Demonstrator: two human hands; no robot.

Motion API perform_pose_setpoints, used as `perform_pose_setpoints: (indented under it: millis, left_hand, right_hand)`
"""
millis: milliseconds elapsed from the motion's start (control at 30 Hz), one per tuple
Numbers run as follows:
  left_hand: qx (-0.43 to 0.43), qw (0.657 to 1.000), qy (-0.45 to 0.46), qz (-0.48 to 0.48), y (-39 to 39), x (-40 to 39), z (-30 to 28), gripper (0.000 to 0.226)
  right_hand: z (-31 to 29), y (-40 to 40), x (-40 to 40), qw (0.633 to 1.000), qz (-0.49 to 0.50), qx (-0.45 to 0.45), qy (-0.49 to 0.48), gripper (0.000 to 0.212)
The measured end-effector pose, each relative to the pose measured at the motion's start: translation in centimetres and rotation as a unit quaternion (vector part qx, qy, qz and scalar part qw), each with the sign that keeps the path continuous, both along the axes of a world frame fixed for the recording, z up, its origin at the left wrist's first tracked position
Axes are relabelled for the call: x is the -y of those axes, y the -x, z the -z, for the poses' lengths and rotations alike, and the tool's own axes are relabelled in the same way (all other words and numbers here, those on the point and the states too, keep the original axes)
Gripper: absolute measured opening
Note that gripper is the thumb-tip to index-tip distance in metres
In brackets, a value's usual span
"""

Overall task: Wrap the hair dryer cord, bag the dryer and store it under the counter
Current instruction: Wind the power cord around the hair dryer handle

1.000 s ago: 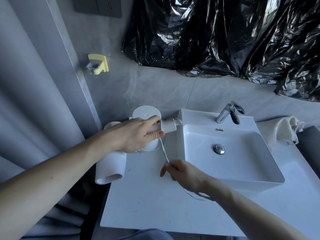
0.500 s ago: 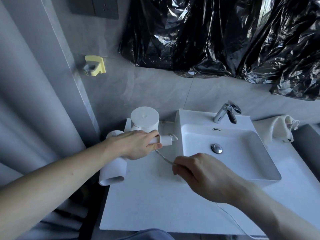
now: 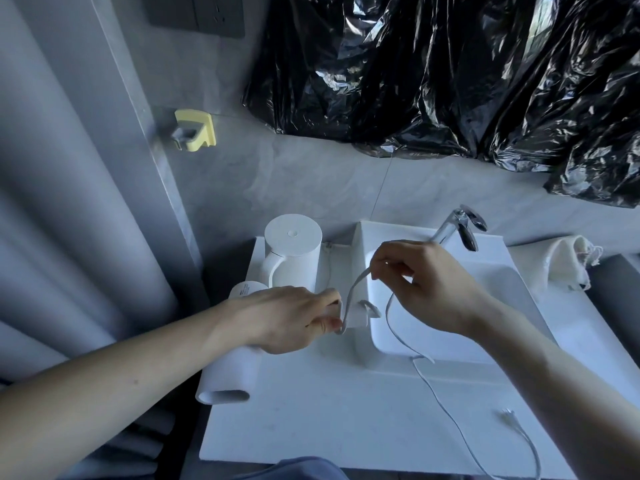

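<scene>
White hair dryer [image 3: 228, 379] lying at the left edge of the white counter [image 3: 329, 420], big round barrel poking out past the edge, open end facing down and near. Handle [image 3: 356, 315] pointing right, toward the sink [image 3: 446, 306].

Left hand [image 3: 287, 317] on top of the dryer, fingers curled round the handle, thumb and first finger pinching where the cord [image 3: 355, 287] meets it. Bare forearm coming in from the lower left.

Right hand [image 3: 426, 282] up over the left side of the sink, fingers bent, thumb and fingertips pinching the flat white cord and lifting it. Cord going up from the handle to this hand – then dropping in a loop, over the front rim of the sink, across the counter to the lower right. Plug end [image 3: 509, 415] resting on the counter near the right arm, well apart from the dryer.

White kettle [image 3: 292, 254] standing upright just behind the left hand, lid on, handle facing near. Shiny tap [image 3: 457, 226] at the back of the sink. Cream cloth [image 3: 568, 265] bunched on the counter to the right of the sink. Crinkly black plastic [image 3: 450, 74] covering the wall above. Little yellow holder [image 3: 195, 129] stuck on the grey wall to the left, dark wall socket [image 3: 207, 12] higher up. Grey curtain folds [image 3: 69, 202] down the left side – bit of blue cloth [image 3: 294, 469] at the very bottom
</scene>
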State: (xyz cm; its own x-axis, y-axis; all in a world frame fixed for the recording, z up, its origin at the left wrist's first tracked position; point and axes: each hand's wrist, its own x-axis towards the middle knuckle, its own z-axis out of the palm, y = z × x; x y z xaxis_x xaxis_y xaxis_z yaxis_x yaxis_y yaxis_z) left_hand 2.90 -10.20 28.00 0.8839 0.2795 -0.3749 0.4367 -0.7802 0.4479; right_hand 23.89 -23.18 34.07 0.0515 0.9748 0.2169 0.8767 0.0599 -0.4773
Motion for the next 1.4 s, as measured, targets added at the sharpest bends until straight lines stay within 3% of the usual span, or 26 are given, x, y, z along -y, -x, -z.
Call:
perform_pose_setpoints:
  millis: [233,433,600,800,867,1000,1233,1400]
  left_hand:
    - [0.015,1.000,-0.004,0.017,0.7,0.8,-0.9,0.021]
    - [0.047,0.999,-0.018,0.008,1.5,0.7,-2.1,0.022]
    - [0.070,0.997,-0.015,0.005,1.7,0.5,-2.5,0.025]
    - [0.085,0.996,-0.035,-0.016,1.9,-0.1,-2.3,0.019]
    - [0.081,0.995,-0.056,-0.030,1.8,-0.6,-2.2,0.027]
    - [0.095,0.995,-0.017,-0.039,1.7,-1.1,-1.8,0.055]
    - [0.101,0.993,-0.025,-0.052,1.5,-1.9,-2.4,0.026]
    - [0.113,0.991,0.007,-0.066,1.1,-3.2,-2.4,0.020]
  right_hand:
    - [1.4,0.2,-1.6,0.998,0.010,-0.053,-0.013,0.020]
    - [3.8,-1.3,-2.8,0.987,0.085,-0.134,0.021,0.028]
    - [6.1,-1.9,-3.7,0.974,0.072,-0.184,0.109,0.038]
    - [7.8,-1.2,-4.6,0.959,0.086,-0.238,0.128,0.057]
    - [8.0,-0.7,-4.5,0.955,0.086,-0.244,0.143,0.065]
    - [9.3,1.3,-4.2,0.926,0.121,-0.305,0.189,0.017]
    - [10.2,5.2,-3.8,0.904,0.099,-0.341,0.238,0.050]
    - [10.2,6.4,-2.9,0.905,0.090,-0.353,0.218,0.056]
